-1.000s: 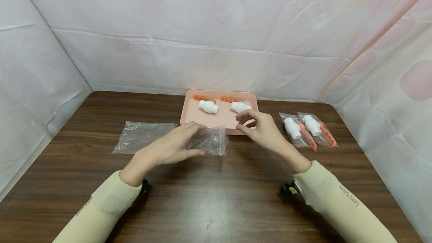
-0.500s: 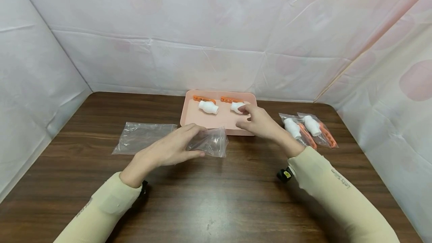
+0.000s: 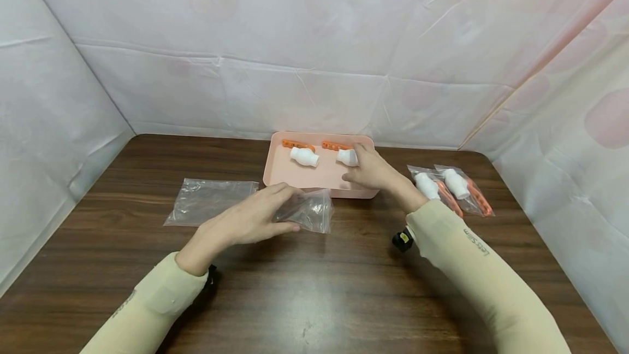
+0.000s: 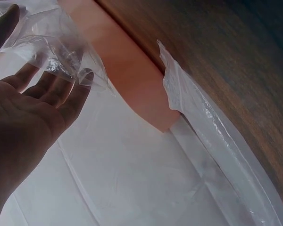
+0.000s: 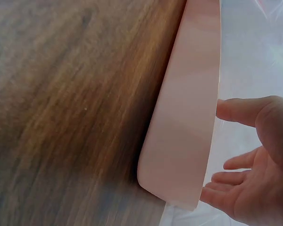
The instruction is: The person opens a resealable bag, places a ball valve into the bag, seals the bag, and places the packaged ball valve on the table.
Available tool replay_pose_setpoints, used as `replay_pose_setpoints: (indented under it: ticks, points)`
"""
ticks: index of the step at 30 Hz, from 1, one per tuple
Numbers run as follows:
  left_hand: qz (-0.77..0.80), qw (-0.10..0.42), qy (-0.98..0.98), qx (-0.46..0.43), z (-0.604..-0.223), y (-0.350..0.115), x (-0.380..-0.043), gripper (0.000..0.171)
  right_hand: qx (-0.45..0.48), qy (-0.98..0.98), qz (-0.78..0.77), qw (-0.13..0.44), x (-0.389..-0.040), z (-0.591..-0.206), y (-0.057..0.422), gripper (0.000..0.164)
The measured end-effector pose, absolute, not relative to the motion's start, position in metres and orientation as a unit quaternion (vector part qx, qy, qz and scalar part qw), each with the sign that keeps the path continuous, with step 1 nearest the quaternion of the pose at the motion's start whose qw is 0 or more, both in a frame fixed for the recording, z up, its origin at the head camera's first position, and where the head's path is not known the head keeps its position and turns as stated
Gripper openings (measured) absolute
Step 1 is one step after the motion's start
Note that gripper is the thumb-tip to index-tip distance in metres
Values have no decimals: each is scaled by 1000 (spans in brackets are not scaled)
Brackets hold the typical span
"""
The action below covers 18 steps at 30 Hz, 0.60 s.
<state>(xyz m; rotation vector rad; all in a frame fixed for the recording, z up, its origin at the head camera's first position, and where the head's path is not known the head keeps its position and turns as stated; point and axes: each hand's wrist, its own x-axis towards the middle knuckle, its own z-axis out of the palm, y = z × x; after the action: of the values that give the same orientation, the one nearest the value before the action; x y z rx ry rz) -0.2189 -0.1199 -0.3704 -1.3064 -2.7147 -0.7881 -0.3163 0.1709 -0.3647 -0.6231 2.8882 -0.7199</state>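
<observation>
A clear zip bag (image 3: 309,212) is raised off the table in my left hand (image 3: 255,214), its zip end pointing right. In the left wrist view, the plastic bag (image 4: 52,52) lies across the fingertips, with the thumb on its other side. My right hand (image 3: 372,168) reaches over the right part of the pink tray (image 3: 300,179), thumb and fingers spread around a white bulging tube-shaped piece (image 3: 346,157). Whether the fingers touch it is hidden. A second white piece (image 3: 304,156) lies to its left. Behind them are two orange strips with holes, a left strip (image 3: 297,145) and a right strip (image 3: 336,146).
Another clear bag (image 3: 206,201) lies flat on the dark wooden table (image 3: 295,299), left of the left hand. At the right are two filled bags, a nearer bag (image 3: 427,186) and a farther bag (image 3: 457,183), each with a white and an orange piece. White cloth (image 3: 304,48) closes off the back and sides.
My right hand has moved forward over the tray to the right white piece. The left hand and its bag stay almost in place.
</observation>
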Motion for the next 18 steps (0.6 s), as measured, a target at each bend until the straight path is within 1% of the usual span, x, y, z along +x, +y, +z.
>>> replay_pose_setpoints:
  ticks: [3, 9, 15, 18]
  points:
    - [-252, 13, -871, -422, -371, -120, -220, 53, -205, 944, -253, 59, -321, -368, 171, 83]
    - [-245, 11, -873, -421, -370, -121, -220, 54, -215, 937, -270, 56, -327, -374, 165, 79]
    - [-244, 11, -873, -423, -370, -122, -219, 53, -182, 954, -232, 57, -326, -375, 162, 63]
    - [-245, 9, -873, -422, -370, -122, -219, 53, -178, 958, -217, 57, -324, -375, 160, 62]
